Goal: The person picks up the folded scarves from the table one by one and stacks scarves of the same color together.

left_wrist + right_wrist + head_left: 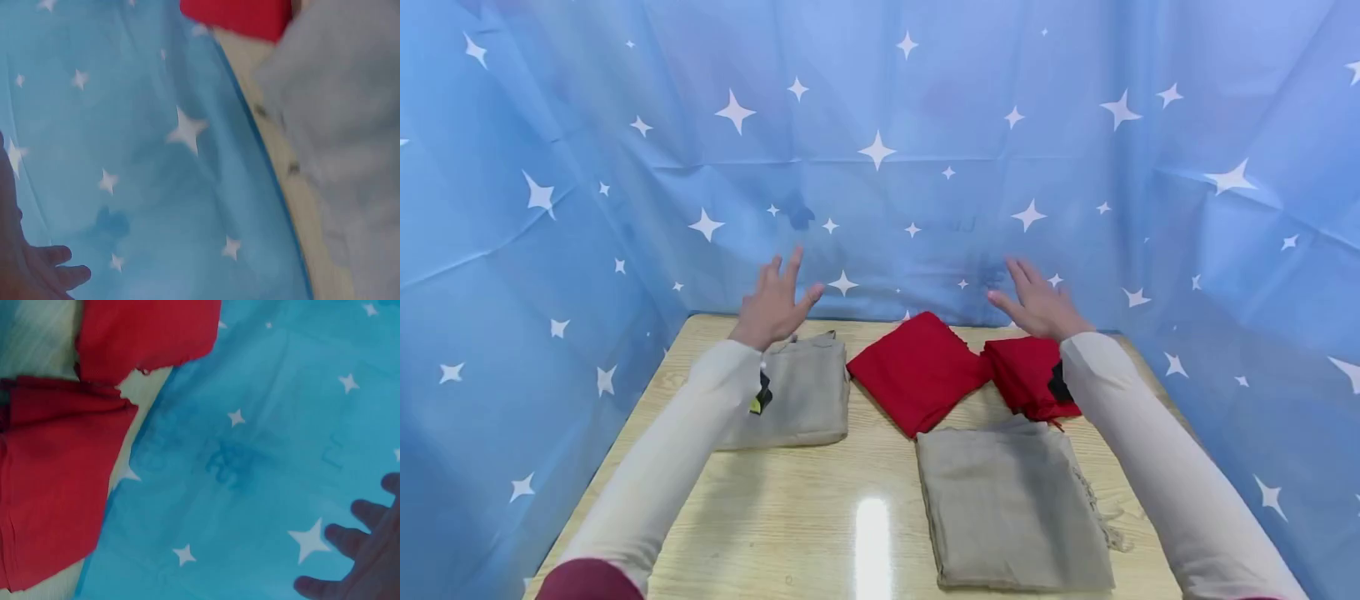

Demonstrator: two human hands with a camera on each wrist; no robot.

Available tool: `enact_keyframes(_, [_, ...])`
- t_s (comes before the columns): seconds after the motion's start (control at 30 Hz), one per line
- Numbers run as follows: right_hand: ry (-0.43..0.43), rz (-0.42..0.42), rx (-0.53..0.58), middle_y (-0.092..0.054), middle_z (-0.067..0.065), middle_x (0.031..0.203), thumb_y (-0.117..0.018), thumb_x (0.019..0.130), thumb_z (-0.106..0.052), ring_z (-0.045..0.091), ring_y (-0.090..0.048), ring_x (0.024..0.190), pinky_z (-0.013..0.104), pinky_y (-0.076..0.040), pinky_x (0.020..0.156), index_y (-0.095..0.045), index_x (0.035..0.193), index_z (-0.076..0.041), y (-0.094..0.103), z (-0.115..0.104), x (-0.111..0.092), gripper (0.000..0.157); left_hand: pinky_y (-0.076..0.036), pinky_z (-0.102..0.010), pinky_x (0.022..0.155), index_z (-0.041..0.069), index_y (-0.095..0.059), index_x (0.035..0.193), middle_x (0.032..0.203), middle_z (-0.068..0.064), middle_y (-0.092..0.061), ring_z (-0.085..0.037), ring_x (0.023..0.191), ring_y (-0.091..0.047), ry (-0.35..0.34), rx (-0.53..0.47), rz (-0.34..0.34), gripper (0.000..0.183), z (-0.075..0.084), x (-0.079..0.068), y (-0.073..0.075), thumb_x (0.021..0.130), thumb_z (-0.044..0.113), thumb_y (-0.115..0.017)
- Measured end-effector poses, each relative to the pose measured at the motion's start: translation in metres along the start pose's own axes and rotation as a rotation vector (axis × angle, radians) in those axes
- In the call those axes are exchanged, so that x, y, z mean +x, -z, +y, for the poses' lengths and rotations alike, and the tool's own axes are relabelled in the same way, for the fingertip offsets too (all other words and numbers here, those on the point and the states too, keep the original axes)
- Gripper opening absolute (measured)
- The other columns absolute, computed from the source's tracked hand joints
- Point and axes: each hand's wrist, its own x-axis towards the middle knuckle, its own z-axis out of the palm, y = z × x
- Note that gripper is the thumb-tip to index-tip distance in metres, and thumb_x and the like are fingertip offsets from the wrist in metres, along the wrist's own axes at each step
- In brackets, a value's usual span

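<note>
Both hands are raised above the far part of the table with fingers spread, holding nothing. My left hand (772, 307) is above a folded grey cloth (808, 392) at the back left, partly covered by the forearm. Over the back right, my right hand (1036, 304) hovers beyond a folded red cloth (1022, 379), which the sleeve partly hides. Between the hands lies another folded red cloth (917, 371), turned like a diamond. A larger folded grey cloth (1011, 508) with a fringed right edge lies at the front right.
A pale wood-grain table (797, 517) carries all the cloths, with a bright light reflection near its front. Blue curtains (880, 208) with white stars stand close along the back and both sides. The two red cloths nearly meet at their corners.
</note>
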Motion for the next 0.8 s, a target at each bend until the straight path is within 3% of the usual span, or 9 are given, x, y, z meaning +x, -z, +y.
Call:
enact_keyframes(0.17, [0.043,-0.009,0.078,0.000,0.022,0.158,-0.031,0.099,-0.053,0.045,-0.005,0.143,0.071,-0.009,0.106,0.006,0.153,-0.011,-0.015,0.015,-0.024,0.078,-0.041,-0.065,0.092,0.022,-0.001,0.154,0.152,-0.027,-0.020,-0.045,0.136,-0.030,-0.042,-0.083,0.022,0.074,0.009,-0.021,-0.025,0.097,0.053,-0.038])
enact_keyframes(0.37, [0.067,-0.077,0.271,-0.005,0.023,0.157,-0.036,0.100,-0.044,0.046,-0.006,0.142,0.066,-0.012,0.109,-0.001,0.153,-0.005,-0.042,0.033,-0.059,0.074,-0.039,-0.059,0.099,0.015,-0.012,0.153,0.147,-0.025,-0.030,-0.041,0.131,-0.038,0.022,-0.272,0.016,0.067,0.025,-0.051,-0.054,0.099,0.043,-0.038])
enact_keyframes(0.53, [0.060,-0.088,0.328,-0.013,0.027,0.154,-0.041,0.099,-0.041,0.049,-0.013,0.139,0.069,-0.017,0.105,-0.012,0.152,-0.001,-0.064,0.040,-0.087,0.072,-0.035,-0.055,0.105,0.010,-0.023,0.150,0.146,-0.022,-0.034,-0.038,0.131,-0.040,0.041,-0.430,-0.025,0.060,0.044,-0.075,-0.080,0.099,0.035,-0.042])
enact_keyframes(0.67, [0.034,-0.085,0.372,-0.020,0.027,0.152,-0.044,0.099,-0.039,0.049,-0.019,0.137,0.068,-0.023,0.103,-0.020,0.149,0.001,-0.079,0.044,-0.106,0.068,-0.047,-0.044,0.086,0.009,-0.028,0.147,0.128,-0.021,-0.047,-0.029,0.108,-0.053,0.078,-0.602,-0.094,0.057,0.063,-0.094,-0.101,0.096,0.025,-0.048])
enact_keyframes(0.8, [0.003,-0.081,0.402,-0.027,0.029,0.148,-0.044,0.100,-0.035,0.049,-0.025,0.134,0.067,-0.030,0.101,-0.027,0.146,0.004,-0.093,0.051,-0.124,0.062,-0.047,-0.031,0.065,0.010,-0.033,0.144,0.113,-0.019,-0.052,-0.020,0.082,-0.056,0.134,-0.753,-0.182,0.056,0.080,-0.113,-0.119,0.093,0.020,-0.050])
